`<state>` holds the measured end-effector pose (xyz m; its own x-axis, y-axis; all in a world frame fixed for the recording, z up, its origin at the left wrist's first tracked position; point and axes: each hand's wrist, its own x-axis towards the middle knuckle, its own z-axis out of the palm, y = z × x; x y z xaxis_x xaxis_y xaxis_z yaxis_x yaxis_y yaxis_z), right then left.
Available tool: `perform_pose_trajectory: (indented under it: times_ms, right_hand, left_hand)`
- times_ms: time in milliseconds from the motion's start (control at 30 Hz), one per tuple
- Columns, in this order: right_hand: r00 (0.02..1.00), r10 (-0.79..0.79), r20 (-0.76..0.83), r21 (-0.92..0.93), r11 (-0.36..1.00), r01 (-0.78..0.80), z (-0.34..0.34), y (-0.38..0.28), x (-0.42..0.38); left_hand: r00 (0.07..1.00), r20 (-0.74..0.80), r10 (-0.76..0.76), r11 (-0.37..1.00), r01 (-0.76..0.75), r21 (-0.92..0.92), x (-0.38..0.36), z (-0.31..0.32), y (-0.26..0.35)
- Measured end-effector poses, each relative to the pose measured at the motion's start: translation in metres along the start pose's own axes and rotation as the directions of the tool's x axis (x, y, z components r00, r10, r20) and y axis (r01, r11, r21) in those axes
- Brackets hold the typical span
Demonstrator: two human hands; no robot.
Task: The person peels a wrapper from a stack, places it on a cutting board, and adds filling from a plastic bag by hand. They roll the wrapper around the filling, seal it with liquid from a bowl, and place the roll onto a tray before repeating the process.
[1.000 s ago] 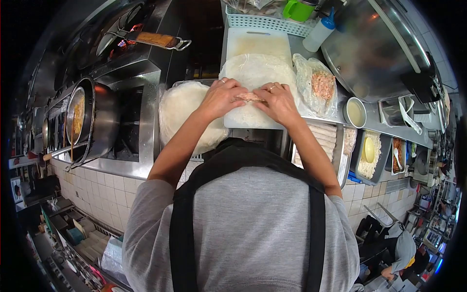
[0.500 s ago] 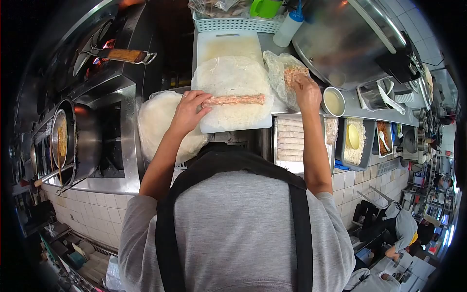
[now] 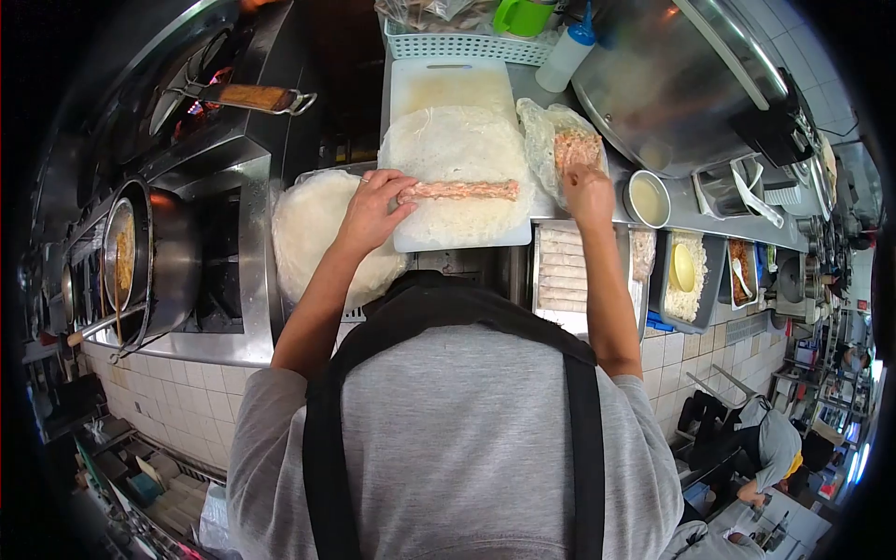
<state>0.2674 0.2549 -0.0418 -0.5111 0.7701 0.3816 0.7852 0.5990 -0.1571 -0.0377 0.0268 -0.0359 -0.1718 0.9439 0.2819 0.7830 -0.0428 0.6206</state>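
A long strip of pinkish minced filling (image 3: 471, 189) lies across a round white wrapper sheet (image 3: 448, 140) on the white cutting board (image 3: 457, 79). The thumb and fingers of my left hand (image 3: 378, 210) close around the strip's left end. To the right, my right hand (image 3: 590, 194) is closed at the lower edge of an open plastic bag (image 3: 539, 131) that holds more minced filling (image 3: 576, 149). Its fingertips are hidden, so what they hold cannot be made out. Left of the board sits a stack of pale round wrappers (image 3: 322, 233).
A tray of rolled pieces (image 3: 560, 271) is near my right forearm. Close by are a bowl of pale liquid (image 3: 648, 200) and a bin with a yellow scoop (image 3: 683, 269). A squeeze bottle (image 3: 566, 61) stands behind. At left are a pot (image 3: 168, 261) and burners. A co-worker (image 3: 770, 439) is lower right.
My right hand has pulled back slightly toward me from the filling in the bag, and its fingers look more closed. My left hand stays at the strip's end. The whole view has shifted slightly.
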Motion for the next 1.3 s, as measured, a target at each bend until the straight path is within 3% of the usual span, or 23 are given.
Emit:
perform_pose_trajectory:
  times_ms: [100,200,267,333,433,533,567,667,767,867,967,1067,1167,1300]
  right_hand:
    - [0.994,0.107,0.012,0.122,0.987,-0.107,-0.023,-0.01,0.0]
    - [0.997,-0.019,-0.07,0.466,0.884,0.05,-0.032,-0.051,0.006]
    - [0.951,-0.263,-0.164,0.421,0.853,0.309,-0.027,-0.089,0.005]
    - [0.885,-0.449,-0.125,0.291,0.836,0.465,-0.029,-0.126,-0.003]
    - [0.788,-0.608,-0.095,0.218,0.76,0.612,-0.006,-0.128,-0.008]
    - [0.878,-0.467,0.104,0.435,0.815,0.382,-0.016,-0.118,0.0]
    - [0.915,-0.393,0.095,0.524,0.801,0.29,-0.022,-0.121,0.003]
    - [0.922,-0.387,-0.035,0.398,0.84,0.368,-0.017,-0.121,0.007]
    - [0.873,-0.487,-0.025,0.427,0.784,0.45,-0.007,-0.12,0.007]
    - [0.866,-0.471,0.167,0.419,0.829,0.37,0.003,-0.111,0.007]
    - [0.871,-0.46,0.173,0.444,0.826,0.348,-0.009,-0.103,0.008]
    - [0.91,-0.413,-0.012,0.455,0.809,0.373,-0.009,-0.104,0.002]
    - [0.897,-0.42,0.137,0.47,0.825,0.315,-0.008,-0.099,0.003]
    - [0.907,-0.405,0.114,0.461,0.83,0.312,-0.009,-0.092,0.001]
  left_hand:
    - [1.0,-0.011,-0.001,1.0,0.001,0.002,0.001,0.0,0.001]
    - [1.0,-0.027,0.001,0.999,0.001,0.054,0.004,-0.002,0.006]
    - [0.998,-0.058,0.018,0.993,-0.011,0.121,0.01,-0.005,0.015]
    - [0.999,-0.015,0.052,0.992,-0.05,0.117,0.015,-0.003,0.014]
    - [0.997,0.052,0.061,0.99,-0.067,0.128,0.019,-0.003,0.016]
    - [0.994,0.085,0.072,0.986,-0.083,0.142,0.02,0.001,0.019]
    - [0.992,0.09,0.084,0.984,-0.097,0.148,0.023,0.002,0.02]
    - [0.985,0.08,0.15,0.977,-0.16,0.139,0.033,0.01,0.027]
    - [0.983,0.094,0.158,0.968,-0.173,0.18,0.043,0.021,0.035]
    - [0.976,0.166,0.138,0.966,-0.169,0.193,0.046,0.024,0.031]
    - [0.979,0.163,0.119,0.967,-0.151,0.203,0.041,0.018,0.03]
    - [0.99,-0.01,0.139,0.974,-0.135,0.182,0.04,0.022,0.035]
    - [0.975,0.047,0.215,0.96,-0.22,0.174,0.043,0.034,0.032]
    - [0.969,0.066,0.237,0.94,-0.246,0.238,0.044,0.038,0.036]
